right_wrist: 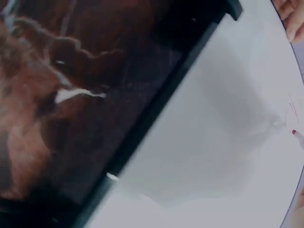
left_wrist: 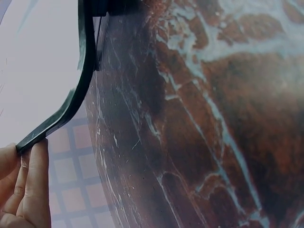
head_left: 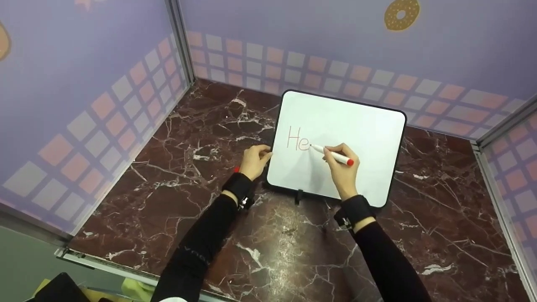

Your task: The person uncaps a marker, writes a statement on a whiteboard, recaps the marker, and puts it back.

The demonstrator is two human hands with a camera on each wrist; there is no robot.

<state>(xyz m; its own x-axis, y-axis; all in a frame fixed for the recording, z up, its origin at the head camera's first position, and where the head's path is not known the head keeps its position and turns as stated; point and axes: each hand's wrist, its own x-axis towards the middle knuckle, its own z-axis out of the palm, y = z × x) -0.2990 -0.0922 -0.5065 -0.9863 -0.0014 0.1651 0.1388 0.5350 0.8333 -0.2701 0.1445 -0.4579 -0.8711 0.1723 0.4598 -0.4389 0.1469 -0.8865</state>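
Note:
A whiteboard (head_left: 361, 126) with a black frame stands tilted back on the table, the red letters "He" (head_left: 293, 138) at its left. My right hand (head_left: 345, 171) pinches a white marker (head_left: 339, 158) with a red end. The marker's tip is at the end of the "e"; in the right wrist view the red tip of the marker (right_wrist: 295, 132) shows at the right edge. My left hand (head_left: 253, 161) holds the board's left edge, its thumb in front and fingers behind, as the left hand (left_wrist: 33, 190) shows in the left wrist view. A small red object (head_left: 236, 169) is partly hidden beside that hand.
The table (head_left: 168, 209) has a dark red marbled top. Purple panels with pink and grey squares (head_left: 251, 63) enclose the back and both sides. A short black support (head_left: 298, 197) juts out below the board's lower edge.

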